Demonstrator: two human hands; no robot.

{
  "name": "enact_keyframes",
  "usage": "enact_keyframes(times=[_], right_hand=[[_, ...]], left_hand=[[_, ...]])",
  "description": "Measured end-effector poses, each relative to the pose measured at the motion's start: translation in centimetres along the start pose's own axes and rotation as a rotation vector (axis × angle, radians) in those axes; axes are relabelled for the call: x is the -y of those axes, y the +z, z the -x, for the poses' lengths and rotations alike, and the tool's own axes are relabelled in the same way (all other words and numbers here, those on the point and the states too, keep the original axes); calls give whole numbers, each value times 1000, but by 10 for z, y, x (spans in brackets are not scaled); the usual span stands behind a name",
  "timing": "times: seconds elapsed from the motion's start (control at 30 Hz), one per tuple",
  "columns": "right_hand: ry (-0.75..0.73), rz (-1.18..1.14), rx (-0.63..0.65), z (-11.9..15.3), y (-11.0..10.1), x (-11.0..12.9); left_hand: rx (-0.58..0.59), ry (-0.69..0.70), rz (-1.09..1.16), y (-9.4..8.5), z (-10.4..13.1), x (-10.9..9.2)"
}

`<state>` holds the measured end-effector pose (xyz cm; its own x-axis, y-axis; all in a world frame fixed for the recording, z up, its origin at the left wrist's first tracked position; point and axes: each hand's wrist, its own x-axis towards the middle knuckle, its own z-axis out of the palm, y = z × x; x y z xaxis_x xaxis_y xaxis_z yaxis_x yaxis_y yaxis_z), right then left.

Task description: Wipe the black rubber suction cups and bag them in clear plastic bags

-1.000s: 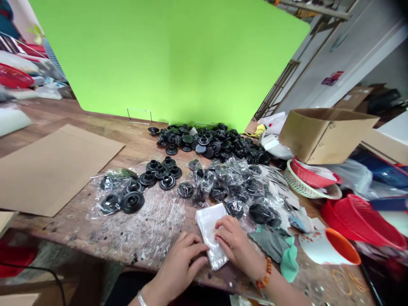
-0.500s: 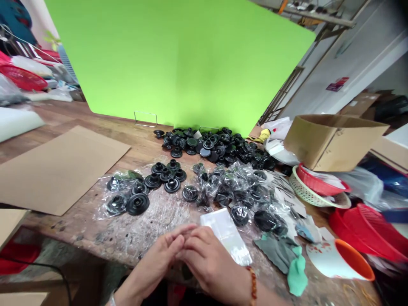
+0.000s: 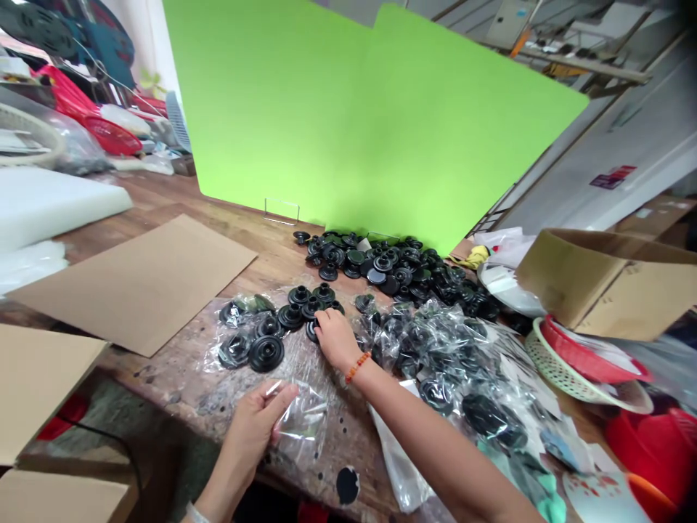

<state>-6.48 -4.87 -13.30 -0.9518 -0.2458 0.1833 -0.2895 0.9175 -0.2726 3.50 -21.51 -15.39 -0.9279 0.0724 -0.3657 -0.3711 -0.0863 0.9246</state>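
Note:
My left hand (image 3: 249, 423) pinches a clear plastic bag (image 3: 306, 420) between thumb and fingers, low over the near part of the table. The bag looks flat and see-through. My right hand (image 3: 336, 341) reaches forward to a small group of bare black round parts (image 3: 299, 296), stepped discs with a raised hub. Its fingers are closed on the black disc (image 3: 311, 331) at the near edge of that group, partly hiding it. Just left lie several discs in clear bags (image 3: 234, 350) and a larger bare disc (image 3: 266, 353).
Behind is a big heap of black discs (image 3: 389, 263) against green boards (image 3: 283, 109). Bagged discs (image 3: 419, 338) pile up on the right, by a stack of clear bags (image 3: 400, 465) under my right forearm. Cardboard (image 3: 157, 283) lies left; baskets (image 3: 566, 363) and a carton (image 3: 615, 283) stand right.
My hands were together near the table's front edge and have parted. The right has moved forward to the bare discs; the left now holds out a clear bag. The view has shifted left.

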Motion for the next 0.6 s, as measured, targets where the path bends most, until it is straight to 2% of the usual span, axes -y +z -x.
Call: enact_keyframes(times=[0.13, 0.2, 0.27, 0.33, 0.43, 0.53, 0.6], right_hand=[[-65, -75, 76, 27, -2, 17], [-66, -210, 109, 42, -6, 21], [-18, -426, 92, 55, -13, 21], [64, -714, 90, 67, -20, 20], [175, -1134, 209, 87, -31, 20], [263, -1189, 191, 106, -36, 23], [318, -1149, 137, 115, -38, 24]], left_hand=[[-73, 89, -127, -3, 1, 0], [-39, 172, -163, -4, 1, -4], [45, 221, -140, -3, 1, -9], [128, 209, -74, 0, 3, -11], [99, 218, -33, 8, 6, -13], [6, 270, -96, 17, 11, -12], [15, 263, -133, 23, 13, -12]])
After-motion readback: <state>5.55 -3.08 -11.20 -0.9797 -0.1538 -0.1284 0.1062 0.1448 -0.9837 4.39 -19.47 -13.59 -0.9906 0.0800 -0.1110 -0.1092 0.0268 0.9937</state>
